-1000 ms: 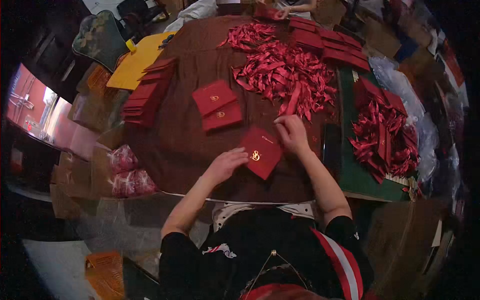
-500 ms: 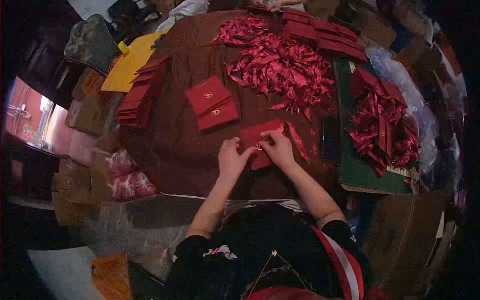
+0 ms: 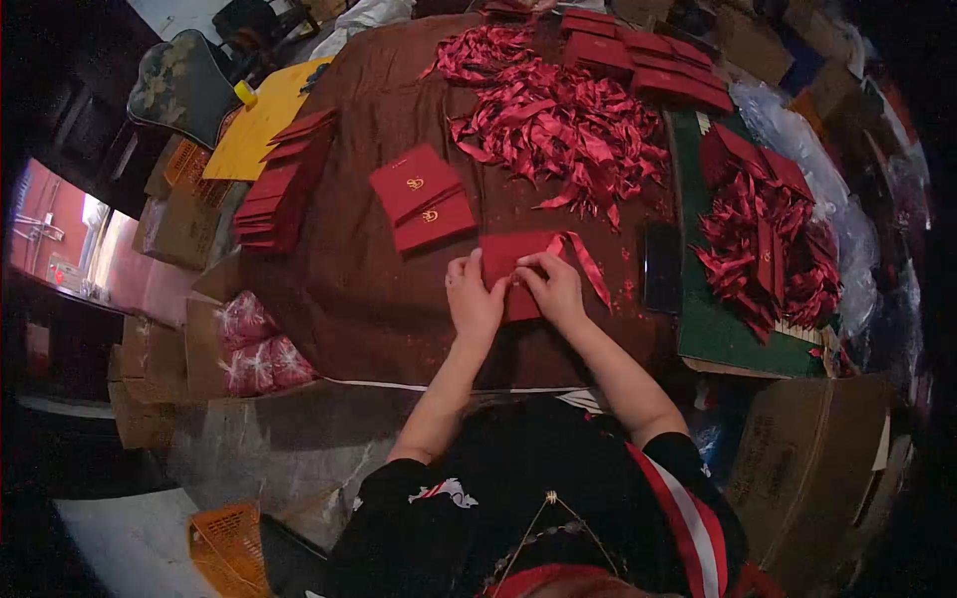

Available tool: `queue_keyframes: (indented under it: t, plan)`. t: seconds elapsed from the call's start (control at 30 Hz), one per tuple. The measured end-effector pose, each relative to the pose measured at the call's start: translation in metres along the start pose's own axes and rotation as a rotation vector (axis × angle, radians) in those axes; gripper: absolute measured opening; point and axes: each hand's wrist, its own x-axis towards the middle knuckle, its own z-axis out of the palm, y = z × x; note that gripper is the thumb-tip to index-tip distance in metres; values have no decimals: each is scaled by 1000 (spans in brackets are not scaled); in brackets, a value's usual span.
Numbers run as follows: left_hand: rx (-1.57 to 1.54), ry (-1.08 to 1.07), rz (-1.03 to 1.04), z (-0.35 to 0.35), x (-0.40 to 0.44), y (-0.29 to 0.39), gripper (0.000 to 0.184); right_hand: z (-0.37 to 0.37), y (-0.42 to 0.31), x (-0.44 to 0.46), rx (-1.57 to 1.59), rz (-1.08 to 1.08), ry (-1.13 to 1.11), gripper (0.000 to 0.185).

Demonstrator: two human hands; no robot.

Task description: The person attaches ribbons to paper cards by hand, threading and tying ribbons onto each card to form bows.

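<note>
A flat red envelope [image 3: 518, 245] lies at the near middle of the table, with a shiny red ribbon [image 3: 590, 271] trailing off its right side. My left hand [image 3: 477, 304] grips the envelope's left edge, fingers curled and thumb pointing inward. From the right, my right hand [image 3: 554, 294] pinches at the envelope's middle with thumb and forefinger. The thumbs nearly meet, and what lies right under the fingertips is hidden. Farther left, two overlapping red envelopes [image 3: 424, 194] with gold emblems rest on the brown cloth.
Beyond my hands spreads a heap of red ribbons [image 3: 558, 130]. Stacked red envelopes stand at the left [image 3: 284, 189] and back right [image 3: 678, 75]. A green board [image 3: 698, 339] carries more ribboned envelopes [image 3: 768, 249]; a dark phone-like slab [image 3: 660, 267] lies beside it.
My hands have drawn slightly closer together on the envelope. The gold emblem seen between the thumbs is now covered. The whole view has shifted a little.
</note>
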Motion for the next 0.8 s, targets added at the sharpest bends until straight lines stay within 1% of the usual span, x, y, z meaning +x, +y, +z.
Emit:
queue_keyframes:
  t: [0.03, 0.1, 0.13, 0.17, 0.23, 0.27, 0.3, 0.37, 0.4, 0.43, 0.5, 0.53, 0.63, 0.67, 0.73, 0.77, 0.8]
  plan:
    - [18, 57, 52, 1, -4, 4, 62, 3, 5, 1, 33, -6, 25, 18]
    - [67, 83, 129, 5, -6, 3, 64, 6, 8, 1, 27, 7, 24, 18]
    - [66, 137, 141, 6, -7, 3, 61, 6, 9, 1, 16, 17, 22, 18]
    - [65, 133, 143, 7, -5, 2, 61, 5, 9, 2, 10, -15, 26, 15]
    - [-121, 66, 36, 4, 0, 2, 57, 3, 8, 6, 20, -52, 39, 15]
    - [-174, 107, 50, 4, 3, 2, 55, 3, 6, 7, 30, -92, 47, 15]
    - [-174, 107, 51, 4, 7, 0, 55, 1, 2, 9, -5, -37, 18, 16]
    - [-429, -131, -209, 2, 13, -6, 57, 0, 0, 14, -14, -20, 6, 17]
    - [-307, -30, -107, 1, 11, -4, 55, 0, 0, 17, -23, -3, -7, 17]
    - [-306, -30, -105, 1, 10, -2, 55, 2, 1, 19, -58, -51, 30, 20]
    - [-295, 54, -15, -1, 8, 3, 51, 3, 0, 24, -92, -90, 42, 19]
    - [-294, 53, -15, 0, 8, 3, 51, 3, -1, 27, -125, -130, 55, 19]
    - [-434, -7, -185, -1, 6, 6, 45, 5, -3, 30, -163, -195, 61, 16]
    - [-434, -6, -186, -1, 6, 5, 45, 4, -5, 30, -184, -234, 58, 15]
    - [-377, -87, -236, -1, 7, 3, 42, 4, -6, 30, -210, -265, 49, 14]
    - [-385, -135, -224, 0, 8, -2, 40, 4, -6, 30, -229, -289, 45, 14]
    - [-386, -135, -224, 3, 7, -7, 40, 4, -6, 31, -214, -304, 40, 14]
